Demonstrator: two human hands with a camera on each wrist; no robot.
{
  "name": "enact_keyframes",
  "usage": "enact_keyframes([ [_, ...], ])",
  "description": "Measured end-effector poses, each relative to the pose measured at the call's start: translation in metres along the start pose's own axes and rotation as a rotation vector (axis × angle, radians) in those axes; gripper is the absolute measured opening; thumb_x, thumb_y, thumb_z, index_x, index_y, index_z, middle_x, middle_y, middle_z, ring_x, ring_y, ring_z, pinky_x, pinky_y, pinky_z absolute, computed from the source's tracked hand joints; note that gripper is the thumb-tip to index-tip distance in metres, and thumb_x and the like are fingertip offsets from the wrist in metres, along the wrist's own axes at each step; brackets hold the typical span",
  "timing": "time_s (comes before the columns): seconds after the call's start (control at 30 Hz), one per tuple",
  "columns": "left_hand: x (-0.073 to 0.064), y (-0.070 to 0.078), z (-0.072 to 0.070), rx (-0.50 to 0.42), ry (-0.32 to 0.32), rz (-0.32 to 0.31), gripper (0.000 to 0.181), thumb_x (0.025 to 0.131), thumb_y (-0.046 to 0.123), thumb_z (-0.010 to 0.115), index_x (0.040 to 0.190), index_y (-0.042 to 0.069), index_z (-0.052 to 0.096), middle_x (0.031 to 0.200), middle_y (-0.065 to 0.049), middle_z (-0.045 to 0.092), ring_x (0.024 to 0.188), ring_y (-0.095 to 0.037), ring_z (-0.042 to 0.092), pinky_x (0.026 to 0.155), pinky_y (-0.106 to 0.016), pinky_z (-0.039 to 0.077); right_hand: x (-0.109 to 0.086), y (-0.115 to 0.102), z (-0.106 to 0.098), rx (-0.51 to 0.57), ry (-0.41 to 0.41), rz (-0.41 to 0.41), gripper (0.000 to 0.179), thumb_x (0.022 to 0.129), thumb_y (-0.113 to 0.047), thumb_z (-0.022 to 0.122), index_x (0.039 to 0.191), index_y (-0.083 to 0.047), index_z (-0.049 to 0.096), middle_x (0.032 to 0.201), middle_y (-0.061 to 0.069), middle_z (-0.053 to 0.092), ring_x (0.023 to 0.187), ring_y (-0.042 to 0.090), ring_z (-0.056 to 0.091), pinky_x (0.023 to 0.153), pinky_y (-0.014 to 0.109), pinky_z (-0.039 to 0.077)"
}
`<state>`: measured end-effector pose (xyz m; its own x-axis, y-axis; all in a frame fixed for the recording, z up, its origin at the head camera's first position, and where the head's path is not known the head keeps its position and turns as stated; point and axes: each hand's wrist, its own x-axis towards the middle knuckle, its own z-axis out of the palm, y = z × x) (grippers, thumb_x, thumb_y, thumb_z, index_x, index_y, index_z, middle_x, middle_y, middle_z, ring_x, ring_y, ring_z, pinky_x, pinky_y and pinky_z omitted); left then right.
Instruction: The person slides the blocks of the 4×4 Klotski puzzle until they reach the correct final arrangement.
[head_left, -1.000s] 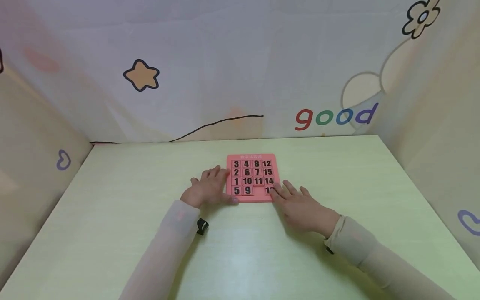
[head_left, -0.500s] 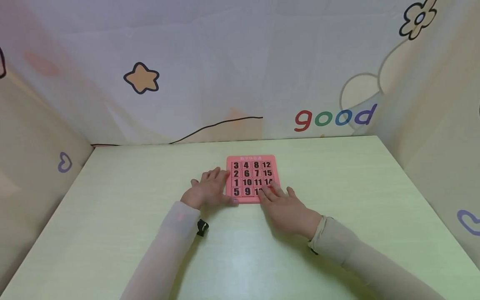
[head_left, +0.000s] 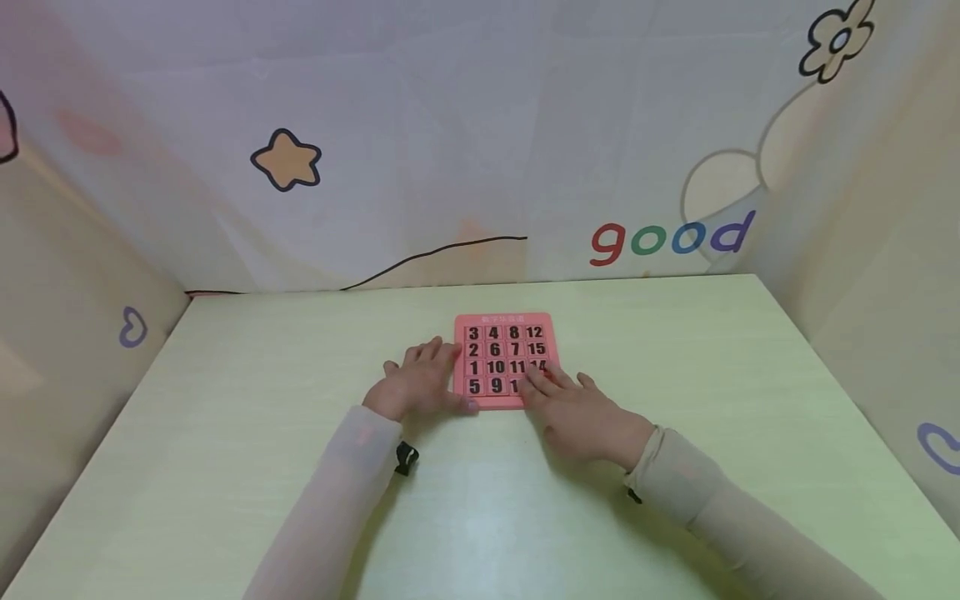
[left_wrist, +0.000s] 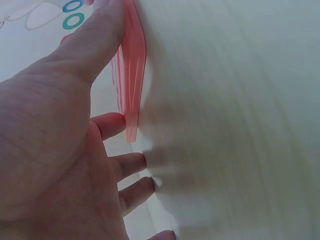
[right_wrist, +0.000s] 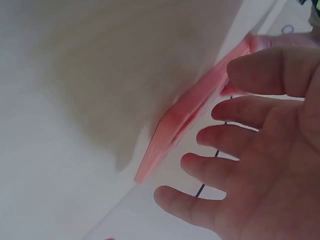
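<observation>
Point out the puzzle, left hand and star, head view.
Puzzle (head_left: 496,363): head view, near the middle of its numbered face.
Left hand (head_left: 415,383): head view, on the back of the hand.
Star (head_left: 287,161): head view, on its orange middle, inside the dark outline.

left sleeve (head_left: 326,500): pale grey | right sleeve (head_left: 720,500): beige (lightly creased) | left strap (head_left: 406,457): black

The pink puzzle (head_left: 491,402) of black-numbered tiles (head_left: 493,349) lies flat, face up, on the tabletop (head_left: 480,517), tile 12 (head_left: 534,332) at half past one.
</observation>
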<state>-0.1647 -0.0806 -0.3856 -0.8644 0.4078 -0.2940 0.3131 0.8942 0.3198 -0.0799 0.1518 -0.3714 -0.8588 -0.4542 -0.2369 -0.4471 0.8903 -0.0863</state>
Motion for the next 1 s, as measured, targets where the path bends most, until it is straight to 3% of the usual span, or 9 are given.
enact_keyframes([
  [0.23,0.0,0.0,0.002,-0.006,-0.004,0.012,0.101,0.071,0.065,0.069,0.151,0.024,0.022,0.156,-0.011,0.012,0.139,-0.036,0.012,0.1,-0.07,0.013,0.006,0.019,-0.003,0.046,0.013,0.07,0.062,0.095,-0.019,0.053,0.15,-0.009,0.025,0.155,0.012,0.015,0.14,0.038,0.008,0.103,0.065,0.019],
  [0.53,0.0,0.002,-0.001,0.011,-0.003,-0.007,0.102,0.07,0.066,0.069,0.151,0.025,0.022,0.156,-0.01,0.012,0.139,-0.035,0.013,0.101,-0.069,0.014,0.009,0.023,-0.003,0.106,-0.034,0.065,0.059,0.098,-0.019,0.047,0.15,-0.007,0.023,0.155,0.012,0.014,0.14,0.038,0.008,0.105,0.063,0.017],
  [1.0,0.001,0.002,0.0,0.023,-0.001,-0.003,0.102,0.071,0.066,0.068,0.151,0.024,0.021,0.156,-0.01,0.012,0.139,-0.036,0.013,0.1,-0.07,0.014,-0.009,0.015,0.007,0.021,-0.026,0.008,0.057,0.097,-0.015,0.045,0.149,-0.006,0.025,0.155,0.013,0.013,0.139,0.038,0.012,0.102,0.064,0.022],
])
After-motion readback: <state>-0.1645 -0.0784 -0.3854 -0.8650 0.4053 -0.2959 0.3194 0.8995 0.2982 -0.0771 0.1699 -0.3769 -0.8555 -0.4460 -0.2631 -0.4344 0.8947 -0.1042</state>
